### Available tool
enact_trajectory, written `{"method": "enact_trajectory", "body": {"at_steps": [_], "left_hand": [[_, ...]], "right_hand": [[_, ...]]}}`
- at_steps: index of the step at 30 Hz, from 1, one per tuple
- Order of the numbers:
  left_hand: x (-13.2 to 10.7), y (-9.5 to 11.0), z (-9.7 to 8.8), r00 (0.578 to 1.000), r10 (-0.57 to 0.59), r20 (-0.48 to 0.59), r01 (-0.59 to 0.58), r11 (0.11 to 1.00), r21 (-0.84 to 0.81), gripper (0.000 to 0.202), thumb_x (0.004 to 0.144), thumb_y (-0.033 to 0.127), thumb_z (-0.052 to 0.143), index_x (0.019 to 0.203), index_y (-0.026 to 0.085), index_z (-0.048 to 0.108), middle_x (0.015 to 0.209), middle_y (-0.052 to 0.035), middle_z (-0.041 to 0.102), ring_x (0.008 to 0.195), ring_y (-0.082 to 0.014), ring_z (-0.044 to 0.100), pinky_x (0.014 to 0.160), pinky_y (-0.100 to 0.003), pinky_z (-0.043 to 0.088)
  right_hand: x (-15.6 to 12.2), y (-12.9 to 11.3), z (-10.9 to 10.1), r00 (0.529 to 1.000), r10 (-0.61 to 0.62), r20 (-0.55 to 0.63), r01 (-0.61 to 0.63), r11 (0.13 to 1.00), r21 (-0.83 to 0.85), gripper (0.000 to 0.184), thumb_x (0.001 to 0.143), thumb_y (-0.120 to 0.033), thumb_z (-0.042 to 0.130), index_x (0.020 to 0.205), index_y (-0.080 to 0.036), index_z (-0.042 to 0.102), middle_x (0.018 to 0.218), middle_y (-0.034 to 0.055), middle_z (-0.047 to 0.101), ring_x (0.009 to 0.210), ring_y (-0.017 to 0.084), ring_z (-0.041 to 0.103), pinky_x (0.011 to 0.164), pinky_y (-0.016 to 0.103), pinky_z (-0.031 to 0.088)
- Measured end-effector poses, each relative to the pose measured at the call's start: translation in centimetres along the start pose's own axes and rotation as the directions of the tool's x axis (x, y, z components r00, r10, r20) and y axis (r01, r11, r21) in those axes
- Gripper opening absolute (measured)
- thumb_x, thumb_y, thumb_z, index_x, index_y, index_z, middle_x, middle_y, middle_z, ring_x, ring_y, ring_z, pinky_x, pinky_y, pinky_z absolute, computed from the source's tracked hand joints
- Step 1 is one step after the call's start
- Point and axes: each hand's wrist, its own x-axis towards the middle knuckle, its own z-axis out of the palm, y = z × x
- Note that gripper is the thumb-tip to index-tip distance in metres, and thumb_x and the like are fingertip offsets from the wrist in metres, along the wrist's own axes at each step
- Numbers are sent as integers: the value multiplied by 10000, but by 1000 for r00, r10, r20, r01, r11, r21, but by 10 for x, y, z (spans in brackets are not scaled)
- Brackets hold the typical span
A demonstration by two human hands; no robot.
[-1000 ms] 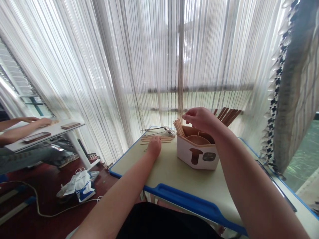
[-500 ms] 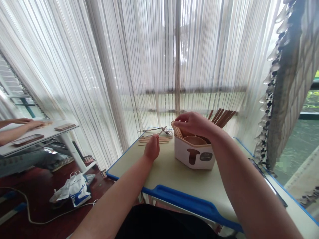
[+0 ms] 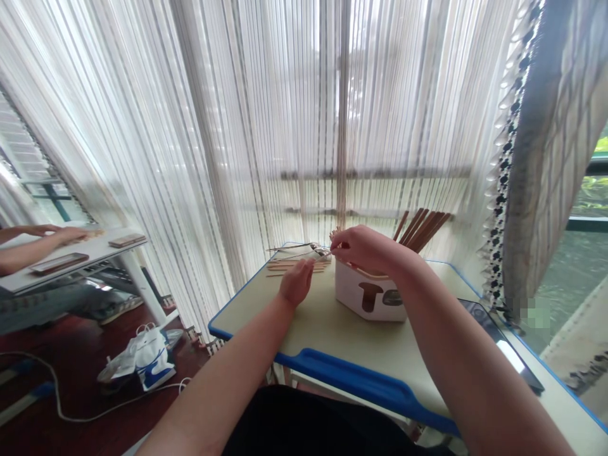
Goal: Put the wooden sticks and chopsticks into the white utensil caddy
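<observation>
My left hand (image 3: 297, 283) is closed above the table, just left of a white box (image 3: 363, 297) with a brown printed shape. From its fingertips a thin, pale, stick-like piece points towards my right hand (image 3: 360, 247). Those right fingers are pinched together over the box's left rim, at the piece's far end; whether they grip it is too small to tell. Light thin sticks (image 3: 336, 233) rise behind my right fingers, and brown sticks (image 3: 424, 228) lean out of the box's back. Several loose sticks (image 3: 278, 267) lie beyond my left hand, with shiny metal pieces (image 3: 319, 249) near them.
A dark tablet-like device (image 3: 498, 342) lies at the table's right, under my right forearm. The table has a raised blue front edge (image 3: 351, 373). String curtains hang behind. Another person's hands (image 3: 61, 235) rest over a table at left; a white bag (image 3: 149, 358) sits on the floor.
My right hand has come down from above the light sticks to the box's left rim, nearer my left hand. The thin piece in my left hand has tipped from upright-slanting to nearly level.
</observation>
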Motion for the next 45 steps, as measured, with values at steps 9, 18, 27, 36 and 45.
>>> {"method": "enact_trajectory", "body": {"at_steps": [9,18,27,36,45], "left_hand": [[-2,7,3,991,-60,119,55,997,48,400,947,366,204,1059,176,537,843,-90,651,778,-181,619,701,-273,441],[-2,7,0,985,-65,157,55,996,68,398,946,393,204,960,187,545,831,-75,656,764,-177,623,680,-264,426],[4,3,8,949,-204,240,183,977,105,350,911,440,299,1083,196,482,892,-73,659,816,-203,623,703,-289,424],[6,-10,20,937,-248,245,204,960,194,380,841,385,448,1137,154,503,1149,-133,570,1099,-243,492,919,-340,360],[7,-10,20,931,-221,291,167,966,199,348,857,358,419,1066,148,602,1089,-126,603,1061,-240,516,933,-335,371]], "right_hand": [[3,6,-10,968,1,-249,-45,984,-172,261,841,-266,438,780,-177,675,724,60,666,637,142,564,561,241,349],[-4,-1,-19,976,66,-208,-32,986,162,220,850,-312,482,835,-171,650,690,22,668,557,95,579,571,215,420],[-37,24,-65,711,243,-660,-230,967,108,242,882,-341,410,894,-174,584,678,53,642,568,133,570,580,261,412],[-43,37,-71,720,271,-639,-289,954,79,246,877,-359,394,896,-198,578,672,74,620,597,179,568,610,313,397],[-14,23,-35,910,125,-395,-197,969,-149,241,860,-339,459,824,-158,615,736,71,617,649,155,527,572,266,337]]}}
